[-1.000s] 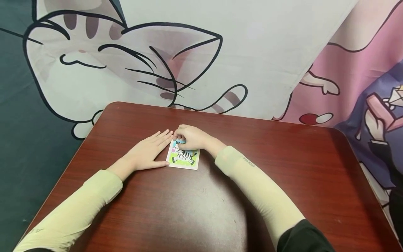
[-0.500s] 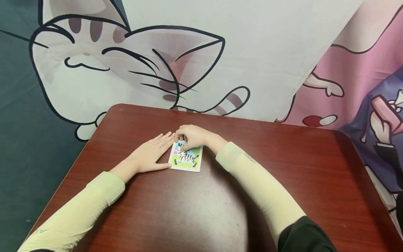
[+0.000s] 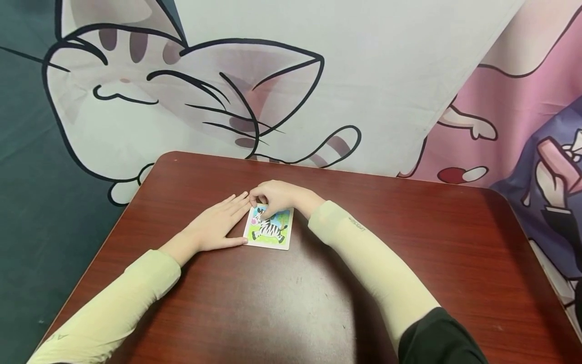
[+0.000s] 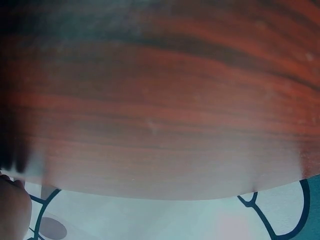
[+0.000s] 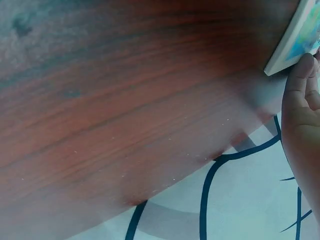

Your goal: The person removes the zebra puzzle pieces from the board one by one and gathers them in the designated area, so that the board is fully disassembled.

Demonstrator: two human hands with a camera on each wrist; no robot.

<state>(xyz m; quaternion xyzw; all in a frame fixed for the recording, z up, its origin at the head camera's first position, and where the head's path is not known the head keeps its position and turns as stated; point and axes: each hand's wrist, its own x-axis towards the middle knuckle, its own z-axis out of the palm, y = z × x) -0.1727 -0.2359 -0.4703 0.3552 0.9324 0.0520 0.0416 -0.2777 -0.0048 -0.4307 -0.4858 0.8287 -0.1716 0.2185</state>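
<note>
A small square zebra picture board [image 3: 269, 230], with a white border and a green and blue ground, lies on the table in the head view. My left hand [image 3: 213, 222] rests flat to its left, fingers straight, with the thumb tip at the board's lower left corner. Over the board's upper left part, my right hand [image 3: 276, 196] has its thumb and fingers curled, gripping at that corner and hiding some of the picture. In the right wrist view the thumb touches the thick pale edge of the board [image 5: 290, 50]. Whether a loose piece lies under the fingers is hidden.
The dark red wooden table [image 3: 409, 242] extends around both hands. Behind its far edge hangs a cloth [image 3: 386, 86] printed with a cartoon cat, with a pink and purple print to the right.
The right hand's thumb and fingers have spread a little apart at the board's upper left corner. The left hand stays flat beside the board. The head view has shifted slightly.
</note>
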